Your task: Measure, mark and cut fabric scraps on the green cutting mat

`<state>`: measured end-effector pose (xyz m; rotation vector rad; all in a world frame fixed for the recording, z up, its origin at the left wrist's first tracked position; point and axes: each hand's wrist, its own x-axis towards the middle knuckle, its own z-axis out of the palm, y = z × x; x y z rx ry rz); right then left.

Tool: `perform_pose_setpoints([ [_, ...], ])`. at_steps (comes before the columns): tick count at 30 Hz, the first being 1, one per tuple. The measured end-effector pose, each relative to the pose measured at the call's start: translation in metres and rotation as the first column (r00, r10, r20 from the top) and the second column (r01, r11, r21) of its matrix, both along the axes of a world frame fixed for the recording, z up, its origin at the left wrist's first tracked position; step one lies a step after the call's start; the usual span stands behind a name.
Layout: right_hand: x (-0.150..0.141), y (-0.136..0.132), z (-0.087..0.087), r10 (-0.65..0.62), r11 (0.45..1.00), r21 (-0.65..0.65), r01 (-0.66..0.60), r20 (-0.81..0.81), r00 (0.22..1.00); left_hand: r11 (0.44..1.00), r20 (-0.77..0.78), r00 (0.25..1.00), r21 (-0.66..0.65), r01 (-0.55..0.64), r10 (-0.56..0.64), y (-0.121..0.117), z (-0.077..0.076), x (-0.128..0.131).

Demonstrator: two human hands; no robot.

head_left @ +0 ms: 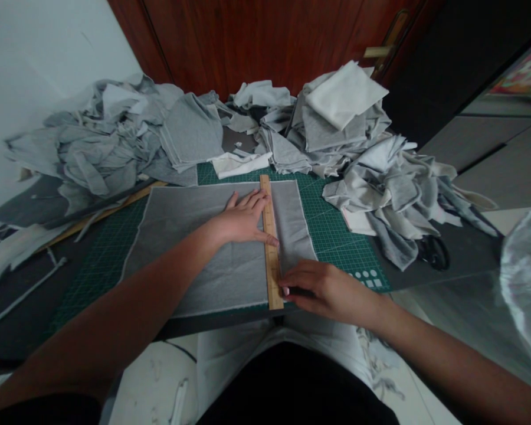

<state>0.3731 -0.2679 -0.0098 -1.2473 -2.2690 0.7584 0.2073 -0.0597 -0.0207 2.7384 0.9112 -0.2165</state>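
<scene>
A grey rectangle of cloth [203,248] lies flat on a green cutting mat [336,236]. Across the cloth, from its far edge to its near edge, runs a wooden ruler [271,265]. My left hand [245,221] presses on the ruler with fingers spread, the thumb on its right side. At the ruler's near end, my right hand [318,289] is closed in a pinch on a small pale pink piece of tailor's chalk [285,290], held against the ruler's right edge. A faint pinkish line shows along that edge.
Heaped grey cloth [110,136] lies at the back left. Folded pale cloth [347,94] tops a pile at the back right, with more scraps [393,189] beside it. Black-handled scissors [436,252] lie near the right edge; a yellowish strip [101,212] lies left.
</scene>
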Motion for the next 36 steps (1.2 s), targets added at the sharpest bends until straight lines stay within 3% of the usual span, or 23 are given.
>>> perform_pose_setpoints([
  [6, 0.000, 0.003, -0.001, -0.016, 1.000, 0.006, 0.016, -0.042, 0.999, 1.000, 0.032, 0.999, 0.019, 0.002, -0.003, 0.001, -0.004, 0.000],
  [13, -0.002, -0.007, 0.001, 0.015, 0.999, -0.030, -0.014, 0.022, 1.000, 1.000, -0.006, 1.000, -0.001, 0.000, 0.000, 0.000, -0.001, 0.001],
  [18, 0.003, -0.017, 0.017, 0.049, 0.996, -0.076, -0.056, -0.085, 0.995, 1.000, -0.024, 1.000, -0.017, -0.003, 0.002, -0.001, 0.003, 0.001],
  [20, 0.009, -0.023, 0.024, -0.008, 0.997, -0.074, -0.007, -0.200, 0.980, 1.000, -0.007, 1.000, -0.024, 0.001, -0.001, -0.001, 0.005, 0.000],
  [22, 0.016, -0.027, 0.025, -0.154, 0.988, -0.059, 0.143, -0.281, 0.947, 0.999, 0.033, 0.999, -0.025, 0.022, -0.021, 0.000, 0.007, -0.002],
  [26, 0.024, -0.032, 0.003, -0.421, 0.907, -0.123, 0.404, -0.324, 0.847, 0.998, 0.104, 0.993, -0.029, 0.062, -0.059, 0.008, 0.008, -0.007],
  [30, 0.021, -0.032, -0.021, -0.445, 0.895, -0.162, 0.415, -0.272, 0.853, 0.996, 0.152, 0.986, -0.035, 0.080, -0.074, 0.016, 0.003, -0.013],
  [36, 0.018, -0.033, -0.024, -0.497, 0.866, -0.172, 0.470, -0.189, 0.847, 0.991, 0.242, 0.961, 0.002, 0.134, -0.131, 0.035, 0.000, -0.029],
])
